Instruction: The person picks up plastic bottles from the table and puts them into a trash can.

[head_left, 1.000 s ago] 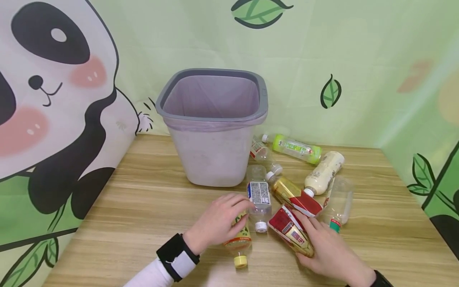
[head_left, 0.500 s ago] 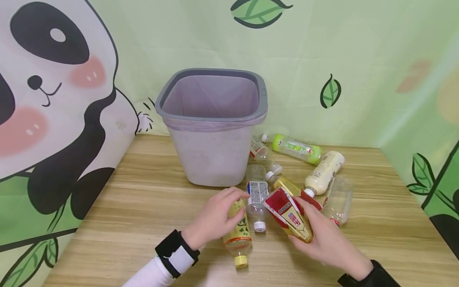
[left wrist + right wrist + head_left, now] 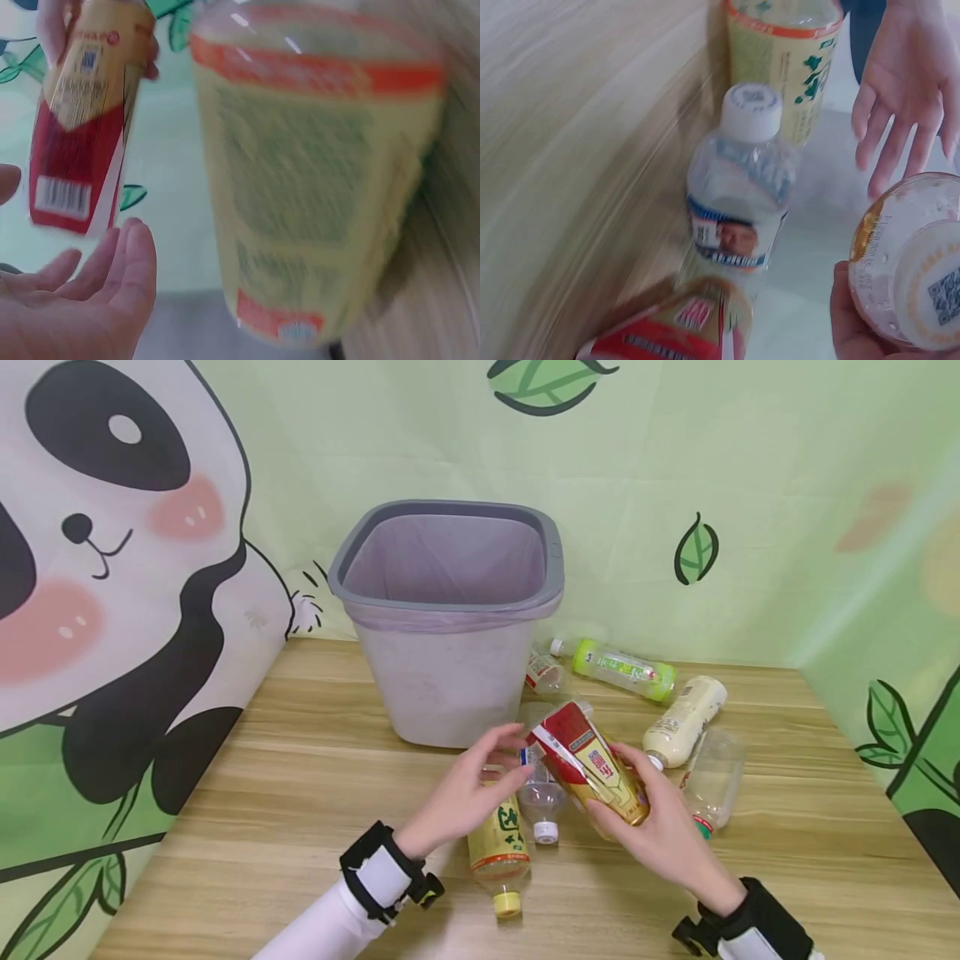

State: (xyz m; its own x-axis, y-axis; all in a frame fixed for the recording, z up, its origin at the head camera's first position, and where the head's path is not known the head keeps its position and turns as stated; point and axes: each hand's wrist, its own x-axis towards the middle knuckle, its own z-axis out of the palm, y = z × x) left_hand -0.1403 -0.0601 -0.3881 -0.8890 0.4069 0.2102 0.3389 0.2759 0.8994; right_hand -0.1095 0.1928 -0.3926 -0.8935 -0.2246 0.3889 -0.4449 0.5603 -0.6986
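In the head view my right hand (image 3: 660, 822) grips a red-and-gold bottle (image 3: 588, 764) by its gold end, raised above the other bottles. The bottle's red end points at my left hand (image 3: 468, 793), whose fingers are extended and hold nothing. In the left wrist view a small gap shows between that red end and the left fingertips (image 3: 139, 232). Under my left hand lies a yellow-labelled bottle (image 3: 498, 852) with a yellow cap. A clear bottle (image 3: 546, 806) with a white cap lies beside it, partly hidden by the held bottle. Another red-and-gold bottle (image 3: 682, 322) shows in the right wrist view.
A grey bin (image 3: 450, 685) with a purple liner stands at the back. Right of it lie a clear red-labelled bottle (image 3: 543, 672), a green-labelled bottle (image 3: 622, 668), a cream bottle (image 3: 686, 718) and a clear bottle (image 3: 716, 777) with a green cap. A printed cloth rises behind.
My right hand has lifted the red-and-gold bottle and brought it up and left, nearer the left hand. My left hand has shifted slightly up and right, its fingers more spread.
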